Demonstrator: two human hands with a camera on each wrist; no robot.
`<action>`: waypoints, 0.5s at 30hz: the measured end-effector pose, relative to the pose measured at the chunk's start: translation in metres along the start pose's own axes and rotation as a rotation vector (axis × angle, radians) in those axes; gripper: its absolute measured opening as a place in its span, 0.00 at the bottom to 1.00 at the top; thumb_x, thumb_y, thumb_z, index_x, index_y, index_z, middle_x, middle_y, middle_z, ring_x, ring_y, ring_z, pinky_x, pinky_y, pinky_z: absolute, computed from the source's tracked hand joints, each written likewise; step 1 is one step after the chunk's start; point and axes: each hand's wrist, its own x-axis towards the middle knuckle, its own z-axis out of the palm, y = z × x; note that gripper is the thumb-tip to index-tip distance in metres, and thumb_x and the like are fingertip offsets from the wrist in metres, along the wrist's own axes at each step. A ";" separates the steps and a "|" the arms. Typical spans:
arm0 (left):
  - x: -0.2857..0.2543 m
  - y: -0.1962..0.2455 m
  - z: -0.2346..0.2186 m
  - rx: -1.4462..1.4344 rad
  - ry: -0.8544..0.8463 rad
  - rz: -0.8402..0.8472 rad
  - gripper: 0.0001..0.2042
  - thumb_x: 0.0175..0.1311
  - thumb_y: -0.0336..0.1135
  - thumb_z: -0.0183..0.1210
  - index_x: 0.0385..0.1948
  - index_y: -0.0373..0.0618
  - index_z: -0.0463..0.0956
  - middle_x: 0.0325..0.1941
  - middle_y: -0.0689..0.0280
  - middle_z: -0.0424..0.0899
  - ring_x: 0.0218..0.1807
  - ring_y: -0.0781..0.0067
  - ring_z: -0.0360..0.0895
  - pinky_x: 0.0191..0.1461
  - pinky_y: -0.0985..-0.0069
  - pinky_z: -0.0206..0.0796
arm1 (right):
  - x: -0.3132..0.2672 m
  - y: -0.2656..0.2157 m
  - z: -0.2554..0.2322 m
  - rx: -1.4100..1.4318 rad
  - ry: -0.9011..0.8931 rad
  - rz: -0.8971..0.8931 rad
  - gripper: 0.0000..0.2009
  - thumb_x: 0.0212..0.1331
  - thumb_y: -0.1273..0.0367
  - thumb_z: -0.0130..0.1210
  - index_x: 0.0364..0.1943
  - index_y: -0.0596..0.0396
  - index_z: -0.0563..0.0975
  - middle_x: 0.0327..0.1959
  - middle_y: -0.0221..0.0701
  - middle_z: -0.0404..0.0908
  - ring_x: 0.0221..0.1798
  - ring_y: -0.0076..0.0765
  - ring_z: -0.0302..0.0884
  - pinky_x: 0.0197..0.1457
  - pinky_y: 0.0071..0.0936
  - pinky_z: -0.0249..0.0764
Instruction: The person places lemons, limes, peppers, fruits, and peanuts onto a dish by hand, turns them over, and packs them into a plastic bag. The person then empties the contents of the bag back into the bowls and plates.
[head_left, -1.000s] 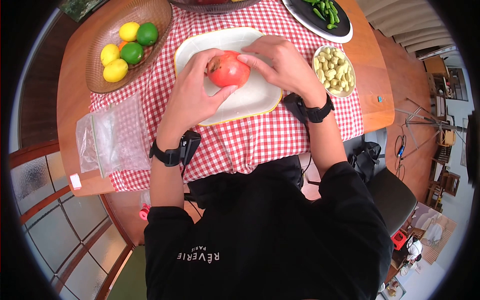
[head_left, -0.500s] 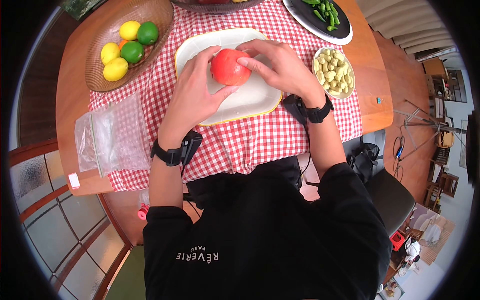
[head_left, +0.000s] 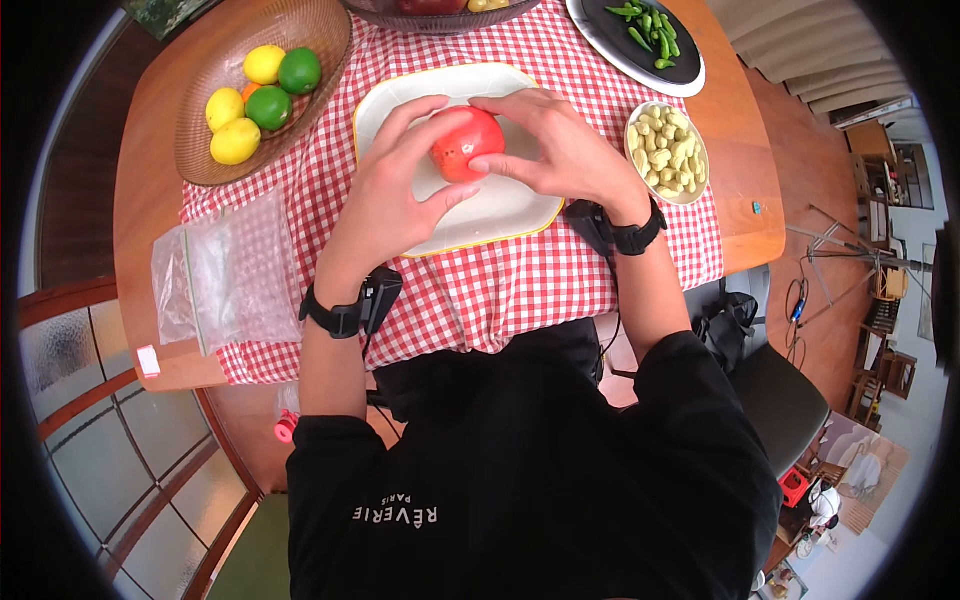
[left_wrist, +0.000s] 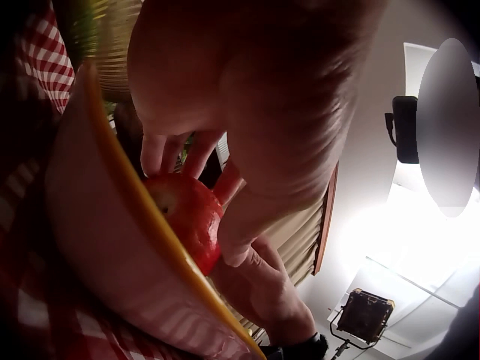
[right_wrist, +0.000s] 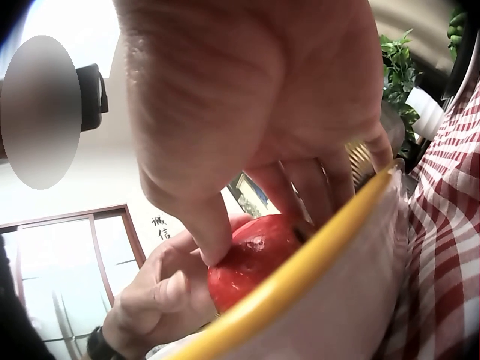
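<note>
Position: the red fruit point(head_left: 478, 138) lies between the left hand point(head_left: 385, 195) and the right hand point(head_left: 575, 150), within the outline of the dish point(head_left: 490, 222). The dish sits on the cloth point(head_left: 440, 305), between the left and right edges of the tabletop point(head_left: 745, 170).

Hand state: both hands grip the fruit, fingers curved about its far side, thumbs on the side toward the near edge of the tabletop. The left thumb bears low on the fruit's left part; the right thumb crosses its right part.

Governing relation: the hands oppose each other across the fruit, left to right. Neither is nearer; both touch it. Any turn or lift is judged to depend on this opposed hold.

Axis: the fruit is nearly round and shows no clear long axis.

Limit: its underside is hidden; contact with the floor of the dish cannot be confirmed.
</note>
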 end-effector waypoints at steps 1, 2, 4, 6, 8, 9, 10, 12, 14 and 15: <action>0.001 -0.001 0.000 0.020 0.049 -0.046 0.30 0.57 0.31 0.76 0.64 0.44 0.78 0.68 0.54 0.77 0.70 0.47 0.75 0.72 0.56 0.70 | 0.000 0.000 0.000 0.000 -0.001 -0.002 0.29 0.59 0.56 0.73 0.59 0.61 0.83 0.53 0.51 0.87 0.56 0.61 0.85 0.65 0.47 0.77; 0.001 -0.001 0.001 0.041 0.099 -0.092 0.31 0.58 0.33 0.76 0.65 0.42 0.77 0.68 0.53 0.78 0.69 0.47 0.75 0.72 0.56 0.69 | 0.001 -0.001 0.000 0.022 0.005 -0.030 0.30 0.59 0.55 0.74 0.60 0.61 0.82 0.55 0.51 0.87 0.60 0.60 0.83 0.68 0.48 0.75; -0.003 -0.003 0.002 0.098 0.072 -0.150 0.32 0.59 0.35 0.76 0.66 0.41 0.77 0.67 0.52 0.79 0.68 0.47 0.76 0.73 0.55 0.69 | 0.000 0.000 0.002 0.044 0.011 -0.056 0.31 0.58 0.55 0.74 0.61 0.60 0.82 0.56 0.50 0.86 0.63 0.59 0.82 0.72 0.49 0.72; -0.004 -0.003 0.003 0.155 0.045 -0.207 0.33 0.59 0.37 0.77 0.67 0.41 0.76 0.66 0.52 0.80 0.68 0.47 0.76 0.73 0.54 0.68 | 0.000 0.004 0.007 0.055 0.025 -0.110 0.33 0.58 0.54 0.74 0.64 0.58 0.80 0.60 0.47 0.85 0.68 0.56 0.78 0.78 0.51 0.64; -0.003 -0.002 0.002 0.149 0.002 -0.234 0.36 0.56 0.35 0.78 0.69 0.43 0.75 0.67 0.53 0.79 0.68 0.47 0.75 0.74 0.53 0.66 | -0.001 -0.001 0.002 0.004 0.013 -0.091 0.34 0.57 0.55 0.75 0.66 0.55 0.79 0.62 0.44 0.84 0.69 0.53 0.78 0.78 0.50 0.65; -0.003 -0.003 0.002 0.149 0.002 -0.233 0.36 0.56 0.35 0.78 0.69 0.43 0.75 0.67 0.53 0.79 0.68 0.47 0.75 0.74 0.53 0.66 | -0.001 -0.002 0.000 -0.047 0.000 -0.071 0.34 0.56 0.56 0.76 0.67 0.53 0.79 0.63 0.40 0.83 0.70 0.51 0.77 0.78 0.50 0.66; -0.002 -0.005 0.001 0.188 0.022 -0.140 0.37 0.55 0.34 0.78 0.70 0.44 0.74 0.68 0.53 0.79 0.69 0.47 0.74 0.75 0.54 0.66 | -0.001 0.000 0.000 -0.048 0.001 -0.071 0.34 0.56 0.56 0.76 0.67 0.53 0.79 0.63 0.40 0.83 0.70 0.51 0.77 0.78 0.50 0.66; -0.002 -0.006 0.001 0.225 0.041 -0.047 0.38 0.53 0.33 0.78 0.71 0.46 0.74 0.68 0.54 0.79 0.70 0.48 0.74 0.75 0.54 0.65 | -0.003 0.004 0.002 0.040 0.035 -0.026 0.33 0.57 0.55 0.75 0.66 0.53 0.79 0.63 0.38 0.84 0.71 0.50 0.76 0.84 0.57 0.56; -0.002 -0.006 0.001 0.241 0.005 0.000 0.40 0.51 0.29 0.78 0.71 0.45 0.74 0.71 0.57 0.78 0.72 0.49 0.73 0.77 0.55 0.64 | -0.004 0.003 0.003 -0.001 -0.001 -0.014 0.32 0.58 0.55 0.74 0.66 0.53 0.80 0.64 0.37 0.84 0.72 0.49 0.76 0.85 0.60 0.52; -0.002 -0.005 0.001 0.241 0.005 0.000 0.40 0.51 0.29 0.78 0.71 0.45 0.74 0.71 0.57 0.78 0.72 0.49 0.73 0.77 0.55 0.64 | -0.004 0.003 0.003 -0.042 -0.037 -0.003 0.32 0.59 0.55 0.74 0.66 0.53 0.80 0.64 0.36 0.84 0.72 0.48 0.76 0.86 0.62 0.48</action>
